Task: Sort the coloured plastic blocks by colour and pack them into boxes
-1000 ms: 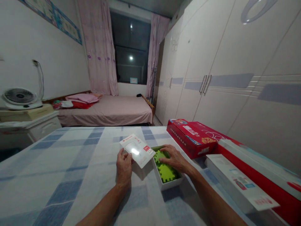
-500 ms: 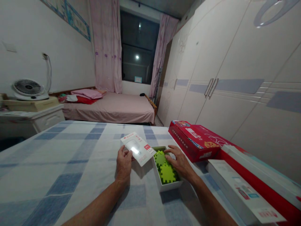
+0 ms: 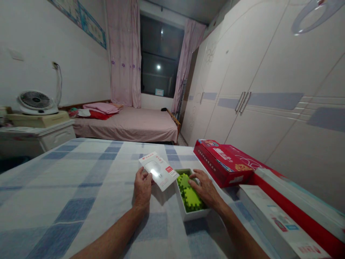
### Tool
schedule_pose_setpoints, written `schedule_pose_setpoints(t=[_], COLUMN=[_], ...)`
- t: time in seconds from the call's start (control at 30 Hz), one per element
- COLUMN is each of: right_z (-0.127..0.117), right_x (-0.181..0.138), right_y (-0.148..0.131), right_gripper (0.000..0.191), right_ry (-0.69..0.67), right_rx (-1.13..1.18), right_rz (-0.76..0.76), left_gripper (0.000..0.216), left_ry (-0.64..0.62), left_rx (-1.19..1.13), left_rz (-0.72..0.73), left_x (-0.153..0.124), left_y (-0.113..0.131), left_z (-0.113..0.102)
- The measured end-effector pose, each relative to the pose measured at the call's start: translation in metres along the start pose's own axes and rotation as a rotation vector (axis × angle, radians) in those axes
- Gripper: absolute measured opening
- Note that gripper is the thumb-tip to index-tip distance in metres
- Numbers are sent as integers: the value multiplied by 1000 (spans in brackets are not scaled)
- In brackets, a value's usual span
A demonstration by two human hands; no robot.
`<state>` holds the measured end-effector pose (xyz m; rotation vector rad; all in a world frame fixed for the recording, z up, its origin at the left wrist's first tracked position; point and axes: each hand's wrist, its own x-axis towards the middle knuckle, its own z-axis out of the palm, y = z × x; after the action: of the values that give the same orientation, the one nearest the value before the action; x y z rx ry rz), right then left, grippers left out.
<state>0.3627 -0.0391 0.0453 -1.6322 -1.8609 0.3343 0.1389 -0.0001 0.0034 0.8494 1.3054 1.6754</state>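
Observation:
A small white box (image 3: 194, 214) lies on the checked tablecloth in front of me, filled with green foam puzzle pieces (image 3: 190, 196). My right hand (image 3: 206, 189) rests inside the box, fingers bent down onto the green pieces. My left hand (image 3: 142, 187) grips the near corner of the box's white lid (image 3: 159, 170), which is tilted up to the left of the box and glares under the light.
A red carton (image 3: 225, 162) and a long red and white box (image 3: 280, 219) lie along the table's right side beside the wardrobe doors (image 3: 258, 93). Beyond the table (image 3: 67, 187) stand a pink bed (image 3: 129, 124) and a fan (image 3: 36, 101) on a cabinet at the left.
My right hand has shifted from lying flat over the green pieces to pressing on them with bent fingers. The view has risen slightly. The lid stays in my left hand.

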Motion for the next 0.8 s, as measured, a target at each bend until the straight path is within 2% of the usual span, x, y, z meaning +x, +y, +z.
schedule_pose_setpoints(t=[0.23, 0.37, 0.47, 0.57, 0.8], right_z=[0, 3, 5, 6, 5], right_x=[2, 3, 2, 0, -1], right_y=[3, 6, 5, 0, -4], right_gripper=[23, 27, 30, 31, 27], right_ry=[29, -42, -16, 38, -1], right_rx=[27, 52, -11, -68, 6], right_rz=[-7, 8, 42, 21, -37], left_gripper=[55, 55, 55, 54, 53], left_ry=[-4, 0, 6, 10, 6], left_rx=[-7, -6, -8, -22, -24], left_rz=[-5, -18, -23, -26, -8], left_x=[2, 2, 2, 2, 0], left_y=[-3, -3, -3, -2, 1], left_z=[0, 0, 0, 0, 1])
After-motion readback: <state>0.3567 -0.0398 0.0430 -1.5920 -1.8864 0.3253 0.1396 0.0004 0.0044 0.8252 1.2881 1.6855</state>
